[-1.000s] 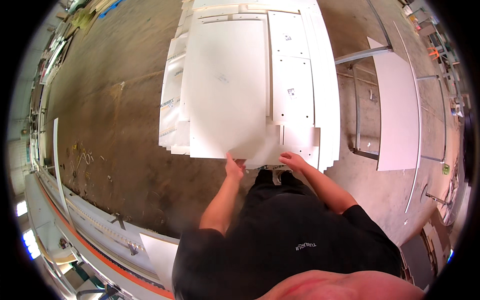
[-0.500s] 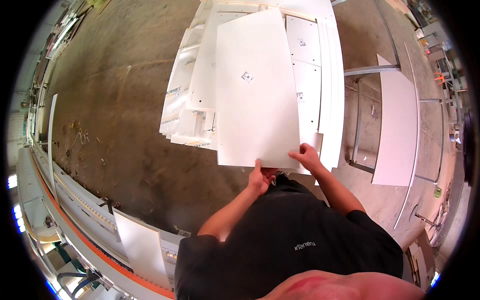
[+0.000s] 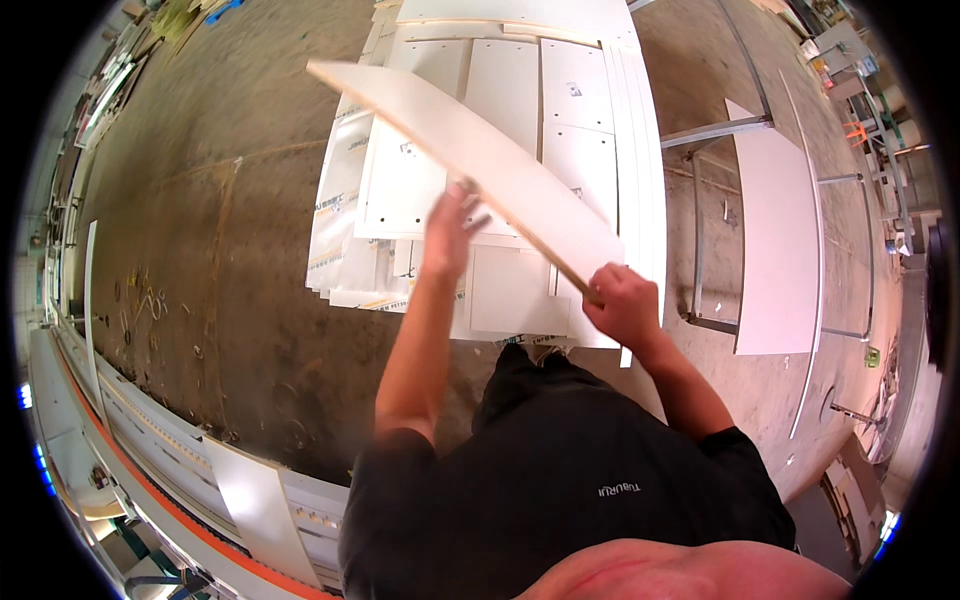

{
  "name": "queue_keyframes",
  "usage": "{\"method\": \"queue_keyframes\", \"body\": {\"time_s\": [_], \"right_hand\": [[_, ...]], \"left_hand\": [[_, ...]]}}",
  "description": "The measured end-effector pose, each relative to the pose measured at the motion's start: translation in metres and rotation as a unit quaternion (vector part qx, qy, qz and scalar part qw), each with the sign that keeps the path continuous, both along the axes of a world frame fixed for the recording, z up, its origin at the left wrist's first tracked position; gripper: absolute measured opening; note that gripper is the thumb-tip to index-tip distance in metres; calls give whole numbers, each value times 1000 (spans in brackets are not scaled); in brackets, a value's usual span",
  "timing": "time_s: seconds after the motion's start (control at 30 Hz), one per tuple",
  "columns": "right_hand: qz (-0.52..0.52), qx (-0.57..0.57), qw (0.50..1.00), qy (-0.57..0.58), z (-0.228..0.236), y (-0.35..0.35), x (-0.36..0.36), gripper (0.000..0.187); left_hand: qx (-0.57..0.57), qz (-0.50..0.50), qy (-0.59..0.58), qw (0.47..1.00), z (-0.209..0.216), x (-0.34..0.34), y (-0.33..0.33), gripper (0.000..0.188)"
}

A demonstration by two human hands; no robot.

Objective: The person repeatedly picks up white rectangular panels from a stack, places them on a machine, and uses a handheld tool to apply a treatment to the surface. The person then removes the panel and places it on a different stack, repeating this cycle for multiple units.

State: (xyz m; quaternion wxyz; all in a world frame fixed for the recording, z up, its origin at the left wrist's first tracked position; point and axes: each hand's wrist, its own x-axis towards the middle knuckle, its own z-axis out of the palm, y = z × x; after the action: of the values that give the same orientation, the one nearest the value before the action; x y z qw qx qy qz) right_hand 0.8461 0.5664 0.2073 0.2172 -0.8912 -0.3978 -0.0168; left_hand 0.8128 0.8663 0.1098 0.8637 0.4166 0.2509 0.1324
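Note:
A white rectangular board (image 3: 480,150) is tilted up on edge above a stack of white panels, its pale brown edge facing me. My right hand (image 3: 622,298) is closed around its near right corner. Partway along the lower long edge is my left hand (image 3: 450,235), its fingertips at the board and smeared by motion, so its grip is unclear. Below the board lie several white panels (image 3: 505,75) with small drilled holes and printed labels. A smaller plain white panel (image 3: 520,290) lies at the near end of the stack.
Printed clear wrapping (image 3: 335,215) sticks out along the stack's left side. A metal frame (image 3: 715,130) and a large white sheet (image 3: 775,240) stand to the right. At lower left, a long machine (image 3: 180,490) with an orange strip has a white panel (image 3: 255,500) against it.
The board has gone from lying flat to tilted up, uncovering the panels beneath. My left hand has moved forward and left along it; my right hand has closed on its corner.

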Motion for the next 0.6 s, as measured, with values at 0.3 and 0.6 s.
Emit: {"method": "queue_keyframes", "body": {"time_s": [0.3,0.6], "right_hand": [[76,-57,993,-63,-62,-77,-31,22],[-66,-62,969,231,-100,-222,-11,126]], "left_hand": [[-97,114,71,986,-62,1,21,32],[-309,250,17,918,-77,-168,-177,46]]}}
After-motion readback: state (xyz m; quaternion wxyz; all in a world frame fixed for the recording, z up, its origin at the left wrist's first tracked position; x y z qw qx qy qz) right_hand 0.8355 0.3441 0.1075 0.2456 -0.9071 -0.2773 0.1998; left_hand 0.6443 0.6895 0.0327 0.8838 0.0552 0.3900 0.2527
